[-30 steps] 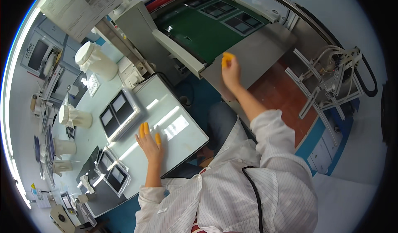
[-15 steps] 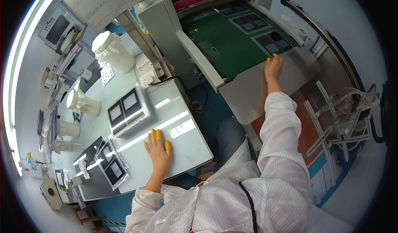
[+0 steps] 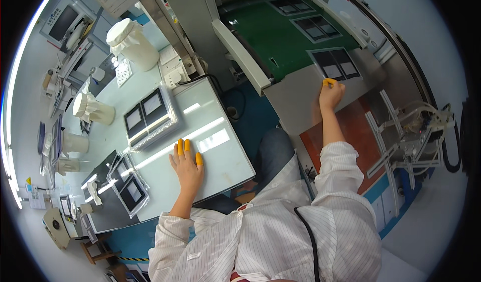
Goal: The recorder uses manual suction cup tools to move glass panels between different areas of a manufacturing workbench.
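One flat sheet with two dark panels [image 3: 334, 64] lay across the far edge of a metal plate [image 3: 295, 101], partly over the end of the green belt [image 3: 250, 36], as a worker's right hand [image 3: 331, 96] met its near side from above the plate. From the fingers, the sheet stretched away from the worker and slightly rightward, its near-left corner at or just beside the orange-covered tips. Its outer long axis was hard to judge; the paired panels ran lengthwise away from the plate, toward the belt. Thumb and forefinger were drawn together there, though whether they were clamped on the sheet could not be told.

Well apart, left of the plate, the left hand [image 3: 188, 170] was flat on the bench [image 3: 230, 166], fingers spread and holding nothing, near a clear-wrapped stack of framed panels [image 3: 150, 114]. The right hand was much the nearer to the sheet. Two similar sheets [image 3: 315, 29] lay farther beyond the plate, on the belt.
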### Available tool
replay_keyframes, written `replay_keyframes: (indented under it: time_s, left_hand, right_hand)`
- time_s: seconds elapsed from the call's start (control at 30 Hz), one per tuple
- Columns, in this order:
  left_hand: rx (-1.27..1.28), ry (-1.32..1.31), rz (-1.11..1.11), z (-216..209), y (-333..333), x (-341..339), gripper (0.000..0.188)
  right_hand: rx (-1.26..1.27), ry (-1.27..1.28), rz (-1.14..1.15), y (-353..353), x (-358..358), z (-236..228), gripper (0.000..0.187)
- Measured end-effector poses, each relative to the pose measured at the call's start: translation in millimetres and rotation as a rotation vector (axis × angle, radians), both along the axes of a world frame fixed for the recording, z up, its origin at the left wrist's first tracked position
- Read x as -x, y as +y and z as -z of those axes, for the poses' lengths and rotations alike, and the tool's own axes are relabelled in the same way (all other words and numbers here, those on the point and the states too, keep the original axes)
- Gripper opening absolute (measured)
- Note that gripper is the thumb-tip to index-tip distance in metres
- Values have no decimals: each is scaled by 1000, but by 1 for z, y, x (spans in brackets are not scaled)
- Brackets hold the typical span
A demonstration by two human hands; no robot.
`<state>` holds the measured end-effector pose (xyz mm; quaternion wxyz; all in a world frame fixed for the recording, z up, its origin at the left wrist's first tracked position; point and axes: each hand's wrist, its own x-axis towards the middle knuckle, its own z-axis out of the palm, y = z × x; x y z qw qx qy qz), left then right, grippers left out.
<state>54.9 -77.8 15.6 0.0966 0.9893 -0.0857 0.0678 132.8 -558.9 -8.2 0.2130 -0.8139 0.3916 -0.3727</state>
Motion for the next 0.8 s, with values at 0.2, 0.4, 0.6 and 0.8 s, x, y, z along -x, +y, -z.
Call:
replay_keyframes:
  time_s: [0.2, 0.4, 0.6, 0.8]
  left_hand:
    - [14, -43, 16, 13, 3, 0, 50]
    - [16, -70, 50, 18, 7, 1, 50]
    - [40, -74, 51, 19, 5, 4, 49]
    - [114, -158, 31, 22, 15, 4, 47]
  right_hand:
    - [-227, -14, -186, 55, 93, 1, 20]
    - [-307, 35, -226, 88, 146, -25, 26]
    - [-1252, -385, 32, 63, 125, -10, 15]
    - [-1082, -644, -268, 98, 120, -37, 7]
